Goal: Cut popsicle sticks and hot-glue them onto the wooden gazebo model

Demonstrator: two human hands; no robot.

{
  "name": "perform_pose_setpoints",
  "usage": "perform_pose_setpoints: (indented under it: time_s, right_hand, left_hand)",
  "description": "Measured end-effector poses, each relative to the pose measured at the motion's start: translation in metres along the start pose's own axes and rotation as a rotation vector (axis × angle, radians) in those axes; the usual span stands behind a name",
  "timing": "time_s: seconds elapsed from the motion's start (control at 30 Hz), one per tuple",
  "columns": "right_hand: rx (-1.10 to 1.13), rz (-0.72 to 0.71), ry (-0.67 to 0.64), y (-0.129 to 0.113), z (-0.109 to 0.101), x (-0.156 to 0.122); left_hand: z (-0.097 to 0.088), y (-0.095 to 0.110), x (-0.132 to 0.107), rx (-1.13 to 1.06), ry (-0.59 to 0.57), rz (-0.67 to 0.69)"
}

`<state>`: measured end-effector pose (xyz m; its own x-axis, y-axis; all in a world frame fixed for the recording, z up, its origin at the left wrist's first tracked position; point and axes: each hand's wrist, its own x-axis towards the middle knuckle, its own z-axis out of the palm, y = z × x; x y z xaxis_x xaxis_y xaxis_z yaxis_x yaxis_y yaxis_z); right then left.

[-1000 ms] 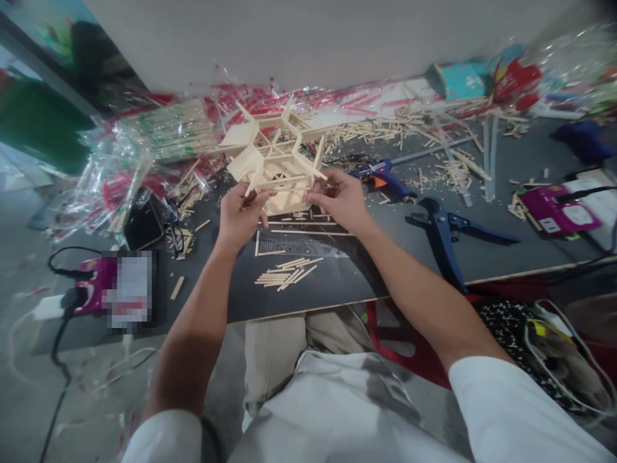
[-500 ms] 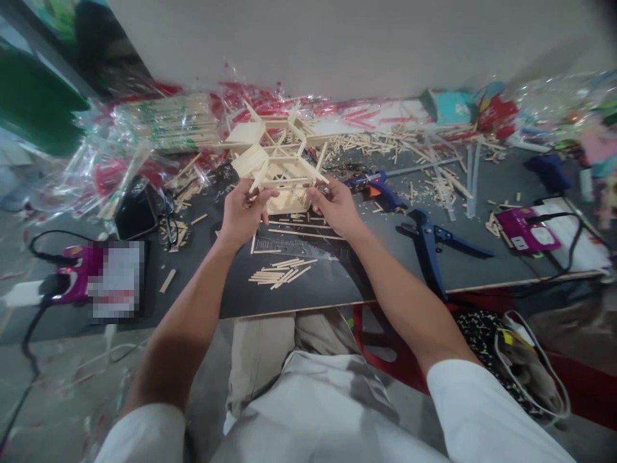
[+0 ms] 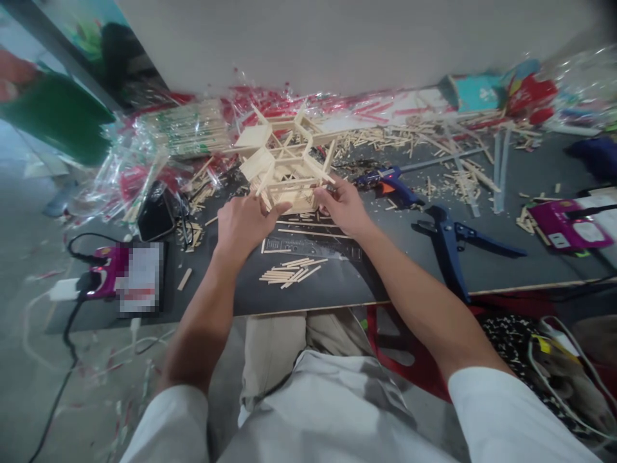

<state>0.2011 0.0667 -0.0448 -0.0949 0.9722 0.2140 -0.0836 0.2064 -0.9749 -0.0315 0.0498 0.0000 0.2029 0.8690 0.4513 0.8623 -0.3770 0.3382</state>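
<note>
Writing first: the clear ruler point(image 3: 313, 247) on the counter point(image 3: 344, 283) carries rows of printed marks and cut-out shapes, too small to read; the purple power block point(image 3: 554, 222) at right has white labels, text blurred; the purple power block at left point(image 3: 107, 275) has a small red light and black plugs in it; the screen point(image 3: 141, 276) beside it is pixelated, so its text can't be made out. Turquoise box point(image 3: 477, 92) at far right shows a white pattern, illegible. Hands: left hand point(image 3: 247, 222) narrow, back up, thumb stretched along the near side, fingers curled at the near left corner of the wooden model point(image 3: 289, 154); fingertips partly hidden. Right hand point(image 3: 343, 207) narrow too, thumb and forefinger gripping the near right corner, other fingers bent behind. Model sits between both hands, mid-counter, pale sticks with flat panels on its left, arms splaying outward; can't tell if its base touches the counter. Just nearer than the ruler: loose pile of short sticks point(image 3: 292, 273). Right of the right hand: blue glue gun point(image 3: 395, 183) with orange trigger, then blue cutter point(image 3: 446, 241), handles apart. Far left: stick bundles point(image 3: 186, 128) in clear wrap with green marks.
</note>
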Motion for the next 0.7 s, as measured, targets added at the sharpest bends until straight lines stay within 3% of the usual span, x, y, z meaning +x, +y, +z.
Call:
perform_pose_setpoints:
  time_s: [0.1,0.3,0.5,0.7]
  right_hand:
    - [-0.008,0.01,-0.026,-0.001,0.0,0.0]
    - [0.01,-0.008,-0.031,-0.001,-0.001,-0.001]
    - [0.0,-0.005,0.006,0.002,-0.001,0.0]
    - [-0.04,0.007,-0.055,0.0,-0.003,0.0]
  left_hand:
    - [-0.008,0.014,-0.009,0.071,-0.184,0.159]
    - [0.006,0.041,-0.011,-0.053,-0.003,0.277]
    - [0.018,0.029,0.001,-0.243,0.022,0.136]
    - [0.02,0.033,0.008,-0.406,0.081,0.024]
